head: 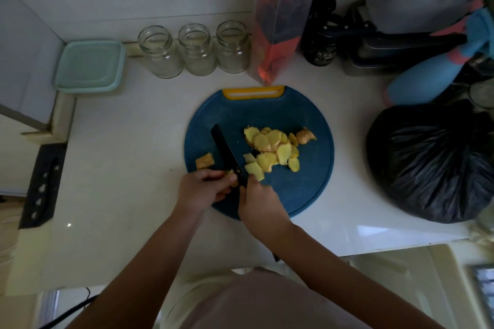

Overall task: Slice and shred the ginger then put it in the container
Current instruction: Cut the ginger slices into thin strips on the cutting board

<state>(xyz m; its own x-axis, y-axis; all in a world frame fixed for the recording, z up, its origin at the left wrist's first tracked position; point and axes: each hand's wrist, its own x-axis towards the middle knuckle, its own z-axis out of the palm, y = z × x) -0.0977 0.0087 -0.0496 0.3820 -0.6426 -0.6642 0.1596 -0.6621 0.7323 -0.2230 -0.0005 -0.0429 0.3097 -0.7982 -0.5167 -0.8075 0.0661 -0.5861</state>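
While the right hand (258,201) grips the black knife (224,152), the left hand (204,187) pinches a small yellow ginger piece (230,173). Pale ginger slices (272,147) lie on the round blue board (307,181).

White countertop (128,157), one level surface. Resting directly on it: a round blue cutting board (302,189) at centre; a teal lidded container (89,67) rear left; three glass jars (197,49) in a row beside it; a clear plastic bag (278,43) upright behind the board; a dark bottle (320,45) next to that; a black bin bag (433,165) at right.
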